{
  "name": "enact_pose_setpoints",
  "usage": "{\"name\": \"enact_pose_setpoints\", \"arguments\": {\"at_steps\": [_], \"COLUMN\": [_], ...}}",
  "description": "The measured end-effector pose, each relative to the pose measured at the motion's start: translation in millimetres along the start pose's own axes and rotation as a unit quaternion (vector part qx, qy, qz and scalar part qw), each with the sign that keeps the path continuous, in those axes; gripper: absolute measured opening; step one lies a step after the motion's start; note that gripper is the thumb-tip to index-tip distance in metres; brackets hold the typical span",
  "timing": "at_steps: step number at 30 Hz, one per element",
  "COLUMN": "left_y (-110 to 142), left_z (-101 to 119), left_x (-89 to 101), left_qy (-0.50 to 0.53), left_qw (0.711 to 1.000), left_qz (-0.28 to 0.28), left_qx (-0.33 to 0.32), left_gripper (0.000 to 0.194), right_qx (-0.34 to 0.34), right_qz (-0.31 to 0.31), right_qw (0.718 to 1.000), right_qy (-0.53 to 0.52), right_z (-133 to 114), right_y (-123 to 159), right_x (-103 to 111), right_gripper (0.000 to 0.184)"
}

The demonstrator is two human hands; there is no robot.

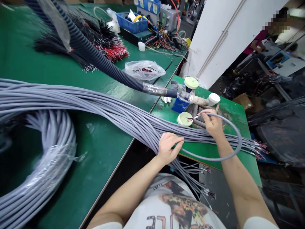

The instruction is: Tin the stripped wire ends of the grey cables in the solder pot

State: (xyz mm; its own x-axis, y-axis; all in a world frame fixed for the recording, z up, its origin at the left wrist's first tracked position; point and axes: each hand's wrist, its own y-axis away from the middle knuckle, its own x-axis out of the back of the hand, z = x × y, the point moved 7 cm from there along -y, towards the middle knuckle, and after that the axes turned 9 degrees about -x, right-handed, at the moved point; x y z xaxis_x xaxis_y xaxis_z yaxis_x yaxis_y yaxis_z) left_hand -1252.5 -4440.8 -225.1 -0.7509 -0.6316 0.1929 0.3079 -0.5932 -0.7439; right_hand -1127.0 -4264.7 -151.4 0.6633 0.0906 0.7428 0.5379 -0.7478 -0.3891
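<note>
My right hand [213,124] pinches a grey cable [239,140] close to its stripped end. The thin bare-tipped wires [189,119] fan out over a shallow pale-green round dish [183,120]. From there the cable loops out to the right and curves back beneath my left hand [169,147]. That hand is closed, thumb and fingers together, at the cable's lower run beside a thick bundle of grey cables [133,116]. How firmly it grips the cable is partly hidden by its fingers.
A ribbed dark hose [107,68] crosses the green table [100,178] to a nozzle near a white cup [213,99] and a lidded green tub [191,83]. Coiled cable [54,162] lies left. Black and red wires [114,49], a plastic bag [144,70] and a blue bin [132,24] sit behind.
</note>
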Motion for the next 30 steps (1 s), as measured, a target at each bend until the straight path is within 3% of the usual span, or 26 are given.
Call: {"name": "enact_pose_setpoints", "arguments": {"at_steps": [18, 21, 25, 30], "left_y": [2.8, 3.3, 2.7, 0.1], "left_z": [-0.8, -1.1, -0.4, 3.1], "left_x": [-3.3, -2.9, -1.1, 0.9], "left_qy": [-0.01, -0.013, -0.012, -0.013], "left_qw": [0.999, 0.999, 0.999, 0.999], "left_qz": [-0.03, -0.028, -0.022, -0.019], "left_qx": [-0.026, -0.027, -0.031, -0.043], "left_gripper": [0.013, 0.013, 0.013, 0.015], "right_qx": [0.001, -0.013, -0.029, -0.037], "right_qz": [-0.036, -0.025, 0.039, 0.096], "right_qw": [0.999, 0.999, 0.999, 0.989], "right_qy": [0.027, 0.016, 0.023, 0.109], "right_z": [9.0, 8.6, 11.9, 36.4], "right_y": [-18.7, -17.4, -12.9, -9.5], "right_x": [-19.4, -7.9, 28.1, 61.1], "right_gripper": [0.019, 0.02, 0.021, 0.021]}}
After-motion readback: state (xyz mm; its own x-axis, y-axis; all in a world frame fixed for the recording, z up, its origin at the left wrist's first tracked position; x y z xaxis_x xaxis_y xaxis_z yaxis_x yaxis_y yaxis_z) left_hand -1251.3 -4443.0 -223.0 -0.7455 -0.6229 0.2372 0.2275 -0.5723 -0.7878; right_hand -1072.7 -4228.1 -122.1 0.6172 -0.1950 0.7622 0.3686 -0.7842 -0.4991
